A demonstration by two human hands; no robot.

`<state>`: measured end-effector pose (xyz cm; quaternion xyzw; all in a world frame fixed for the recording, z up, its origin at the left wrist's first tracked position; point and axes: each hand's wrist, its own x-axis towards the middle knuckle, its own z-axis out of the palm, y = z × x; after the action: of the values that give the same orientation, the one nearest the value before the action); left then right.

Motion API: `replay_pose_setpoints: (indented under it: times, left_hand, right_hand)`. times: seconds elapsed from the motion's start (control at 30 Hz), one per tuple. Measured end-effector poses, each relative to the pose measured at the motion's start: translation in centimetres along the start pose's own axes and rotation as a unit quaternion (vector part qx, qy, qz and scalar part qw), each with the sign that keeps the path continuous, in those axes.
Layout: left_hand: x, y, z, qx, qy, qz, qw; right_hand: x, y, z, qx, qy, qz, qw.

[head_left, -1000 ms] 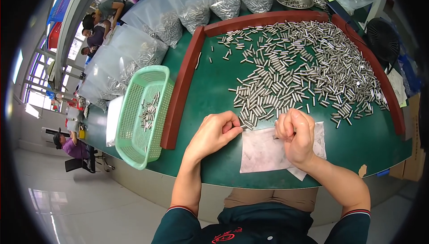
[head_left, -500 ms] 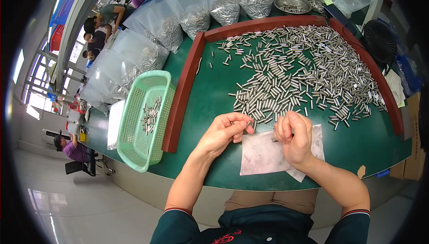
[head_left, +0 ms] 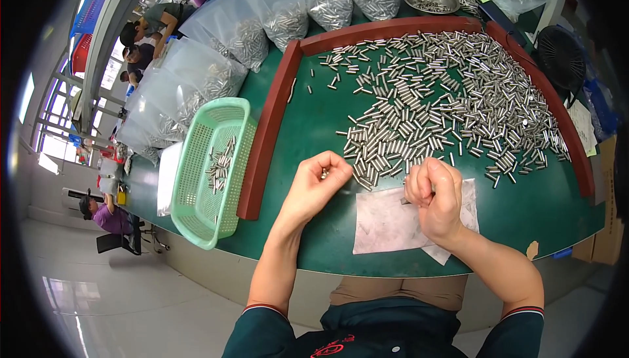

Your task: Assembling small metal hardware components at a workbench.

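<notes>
Here, a short shiny metal cylinder pin [head_left: 324, 173] sits pinched in the curled fingertips of the left hand [head_left: 314, 184], at the near rim of the wide scatter of matching polished steel pins [head_left: 445, 102] on smooth green felt. The right hand [head_left: 436, 194] is fisted tight over the crumpled white paper sheet [head_left: 386, 224]; what it holds cannot be told. A raised red-brown wooden border [head_left: 268, 129] runs at nine o'clock, with the pale green plastic mesh basket [head_left: 209, 168] just beyond it. Bare felt lies between hands and table edge at six o'clock.
</notes>
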<state>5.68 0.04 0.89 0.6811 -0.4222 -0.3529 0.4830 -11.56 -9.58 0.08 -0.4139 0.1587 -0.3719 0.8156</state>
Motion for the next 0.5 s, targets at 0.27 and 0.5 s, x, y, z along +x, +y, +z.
replay_pose_setpoints:
  times: [0.27, 0.5]
  left_hand:
    - [-0.27, 0.54, 0.23, 0.294, -0.005, 0.114, 0.949]
    - [-0.25, 0.19, 0.07, 0.091, -0.055, -0.029, 0.994]
  right_hand:
    - [0.0, -0.01, 0.27, 0.0, -0.002, 0.002, 1.0]
    - [0.06, 0.04, 0.05, 0.004, -0.001, 0.0, 1.0]
